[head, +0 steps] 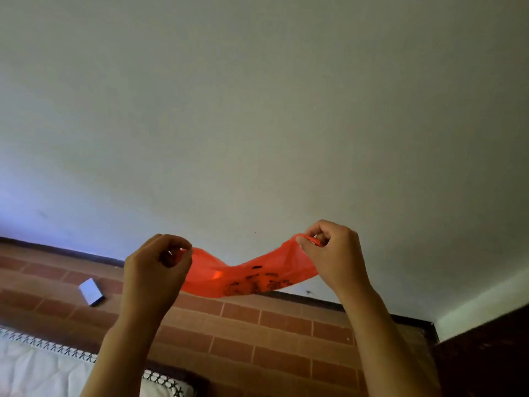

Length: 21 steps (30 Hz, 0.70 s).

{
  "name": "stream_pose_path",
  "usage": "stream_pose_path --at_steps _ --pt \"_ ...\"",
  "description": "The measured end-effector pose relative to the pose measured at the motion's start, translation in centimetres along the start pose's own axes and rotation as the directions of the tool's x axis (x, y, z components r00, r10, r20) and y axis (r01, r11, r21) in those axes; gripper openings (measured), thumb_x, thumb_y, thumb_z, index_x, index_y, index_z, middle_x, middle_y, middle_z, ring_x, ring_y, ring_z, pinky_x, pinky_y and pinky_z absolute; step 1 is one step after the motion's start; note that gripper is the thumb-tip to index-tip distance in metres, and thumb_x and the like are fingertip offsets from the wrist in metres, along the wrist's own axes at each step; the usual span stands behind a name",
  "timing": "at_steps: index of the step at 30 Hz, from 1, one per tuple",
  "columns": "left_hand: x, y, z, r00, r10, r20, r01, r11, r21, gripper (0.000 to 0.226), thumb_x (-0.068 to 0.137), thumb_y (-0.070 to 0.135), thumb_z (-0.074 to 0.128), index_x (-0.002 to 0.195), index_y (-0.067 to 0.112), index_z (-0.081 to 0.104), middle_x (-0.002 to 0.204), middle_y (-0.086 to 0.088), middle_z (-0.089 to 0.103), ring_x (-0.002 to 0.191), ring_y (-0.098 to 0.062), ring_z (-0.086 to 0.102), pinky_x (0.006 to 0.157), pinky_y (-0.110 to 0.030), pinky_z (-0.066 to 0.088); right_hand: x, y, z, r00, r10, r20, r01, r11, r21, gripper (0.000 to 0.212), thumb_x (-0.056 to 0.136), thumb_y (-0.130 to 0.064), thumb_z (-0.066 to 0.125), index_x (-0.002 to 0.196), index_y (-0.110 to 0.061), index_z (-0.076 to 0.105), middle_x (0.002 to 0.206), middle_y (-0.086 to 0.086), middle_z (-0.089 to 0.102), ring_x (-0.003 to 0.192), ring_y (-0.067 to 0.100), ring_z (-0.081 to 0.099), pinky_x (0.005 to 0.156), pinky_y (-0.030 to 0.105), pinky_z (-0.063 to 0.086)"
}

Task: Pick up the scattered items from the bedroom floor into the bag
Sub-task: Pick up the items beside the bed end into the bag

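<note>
My left hand (156,270) pinches one end of the thin orange plastic bag with black print (249,277); my right hand (329,253) pinches the other, higher; the bag sags between them, long axis left to right; a small white rectangular box (91,291) lies on the brick-patterned floor (286,339), beyond my left hand, the nearer one.

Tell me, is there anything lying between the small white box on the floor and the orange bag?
Nothing visible does. The white box lies alone on bare brick-pattern floor. The orange bag hangs stretched between the left hand and right hand, its mouth not yet opened.
</note>
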<state>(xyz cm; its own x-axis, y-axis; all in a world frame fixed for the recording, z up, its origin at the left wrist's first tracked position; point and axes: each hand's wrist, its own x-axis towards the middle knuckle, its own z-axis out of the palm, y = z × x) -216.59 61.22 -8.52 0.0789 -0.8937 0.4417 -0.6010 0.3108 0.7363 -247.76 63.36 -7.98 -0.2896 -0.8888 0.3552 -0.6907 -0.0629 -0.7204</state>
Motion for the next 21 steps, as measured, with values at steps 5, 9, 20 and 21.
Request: stream_pose_path --at_steps 5,9,20,21 --pt "4.1 -1.7 2.1 0.999 -0.012 -0.033 0.013 1.0 0.018 0.024 0.082 -0.004 0.079 0.084 0.02 0.075 0.079 0.009 0.072 0.065 -0.01 0.069 0.065 -0.025 0.055 5.2 -0.2 3.0 0.998 -0.052 0.029 0.051 0.998 0.045 0.02 0.082 -0.02 0.086 0.071 -0.019 0.069 0.053 -0.007 0.056 0.051 0.013 0.054 0.052 0.019 0.041" --pt "8.2 -3.9 4.0 0.999 0.001 -0.048 0.0 1.0 0.019 0.023 0.081 -0.005 0.08 0.084 0.017 0.076 0.08 0.01 0.072 0.071 -0.011 0.068 0.066 -0.018 0.053 9.6 -0.6 5.6 0.994 -0.078 0.073 0.071 0.993 0.091 0.02 0.084 -0.018 0.085 0.071 -0.019 0.069 0.052 -0.009 0.054 0.049 0.009 0.051 0.051 0.019 0.043" --pt "24.4 -11.9 5.7 0.997 -0.017 -0.069 0.016 1.0 -0.004 0.025 0.08 -0.005 0.082 0.081 0.019 0.075 0.078 0.01 0.07 0.072 -0.013 0.066 0.063 -0.013 0.048 23.7 -4.1 16.5 0.984 -0.091 0.152 0.077 0.993 0.093 0.024 0.084 -0.019 0.085 0.068 -0.021 0.067 0.051 -0.008 0.052 0.048 0.007 0.047 0.049 0.027 0.045" --pt "25.8 -12.7 5.6 0.997 -0.012 -0.073 0.012 1.0 -0.003 0.025 0.08 -0.005 0.082 0.081 0.019 0.075 0.078 0.01 0.07 0.072 -0.013 0.066 0.063 -0.012 0.048 24.9 -4.5 17.9 0.982 -0.095 0.165 0.079 0.992 0.097 0.024 0.084 -0.019 0.086 0.068 -0.021 0.067 0.051 -0.009 0.052 0.048 0.007 0.047 0.048 0.023 0.042"
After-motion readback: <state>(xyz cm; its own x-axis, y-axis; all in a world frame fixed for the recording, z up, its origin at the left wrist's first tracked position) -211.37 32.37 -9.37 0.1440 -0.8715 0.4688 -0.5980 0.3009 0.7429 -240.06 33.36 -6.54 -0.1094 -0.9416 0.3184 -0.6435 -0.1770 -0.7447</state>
